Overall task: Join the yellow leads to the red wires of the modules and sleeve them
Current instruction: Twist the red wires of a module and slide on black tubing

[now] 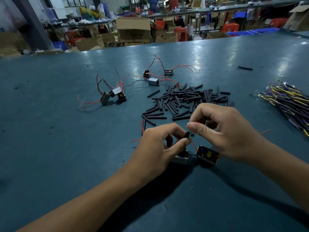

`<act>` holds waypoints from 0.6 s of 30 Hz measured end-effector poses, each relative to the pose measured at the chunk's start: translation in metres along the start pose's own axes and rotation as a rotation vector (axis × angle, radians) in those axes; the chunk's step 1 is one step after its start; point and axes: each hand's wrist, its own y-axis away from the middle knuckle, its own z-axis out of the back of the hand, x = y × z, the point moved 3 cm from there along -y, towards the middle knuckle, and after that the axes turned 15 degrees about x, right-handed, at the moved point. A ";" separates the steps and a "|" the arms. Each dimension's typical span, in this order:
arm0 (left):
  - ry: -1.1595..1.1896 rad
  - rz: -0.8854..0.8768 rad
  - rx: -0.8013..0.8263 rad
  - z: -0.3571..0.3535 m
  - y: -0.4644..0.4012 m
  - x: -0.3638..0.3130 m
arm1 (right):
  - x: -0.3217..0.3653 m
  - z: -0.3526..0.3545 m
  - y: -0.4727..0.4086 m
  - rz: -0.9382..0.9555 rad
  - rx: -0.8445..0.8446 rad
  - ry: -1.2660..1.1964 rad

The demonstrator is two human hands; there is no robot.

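Above two modules [207,154], left fingers [181,143] pinch a black sleeve [187,134] pointing up-right; right fingers [196,128] pinch red wire [194,145].

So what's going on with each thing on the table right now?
Left hand: pinches a black sleeve piece.
Right hand: pinches a thin wire.
Module under the hands: on the table, red wire rising to the fingers.
Pile of black sleeves: loose, scattered.
Yellow leads: bundled, untouched.
Far modules: lying about, wires loose.
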 end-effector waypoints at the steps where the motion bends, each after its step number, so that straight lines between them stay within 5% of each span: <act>1: 0.001 0.002 0.002 0.000 0.000 0.000 | 0.000 -0.001 0.000 0.001 -0.005 0.003; 18: -0.236 0.021 0.269 0.015 0.000 0.008 | -0.008 0.016 0.005 -0.085 0.223 0.064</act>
